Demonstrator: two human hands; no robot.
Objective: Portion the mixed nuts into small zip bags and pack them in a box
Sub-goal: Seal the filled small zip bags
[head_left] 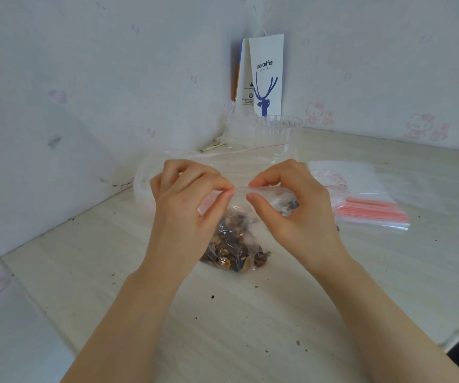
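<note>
Head view. Pale wood-grain tabletop: work surface. Stack of empty clear red-striped zip bags: right of hands, ready for further portions. Small clear zip bag of mixed brown nuts: centre, upright against spilling. Left hand, right hand: pinching its top strip, probably sealing.

Single view, head-worn, wide-angle. Looks forward and down at pale wood-grain surface, toward corner of pale papered walls. Near: left hand, right hand mid-frame, forearms entering bottom edge.
</note>
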